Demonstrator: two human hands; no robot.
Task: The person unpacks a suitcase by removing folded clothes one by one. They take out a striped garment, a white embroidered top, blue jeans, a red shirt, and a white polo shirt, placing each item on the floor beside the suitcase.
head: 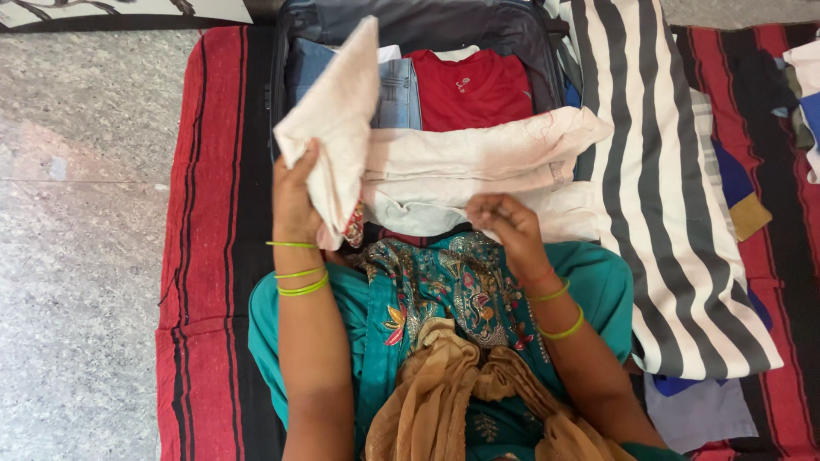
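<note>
My left hand (295, 195) grips one folded end of a pale cream garment (478, 158) and lifts that end upright over an open dark suitcase (538, 47). My right hand (504, 224) pinches the lower edge of the same garment, which lies spread across the suitcase. Folded blue jeans (400, 94) and a red shirt (474, 90) lie packed inside, behind the cream cloth. Green bangles sit on both wrists. A teal patterned dress (453, 282) and a tan scarf (444, 384) cover my lap.
A black-and-white striped cloth (666, 196) lies to the right of the suitcase. Everything rests on a red and black striped mat (205, 213). More clothes (799, 85) are piled at the far right. Grey stone floor (77, 256) extends to the left.
</note>
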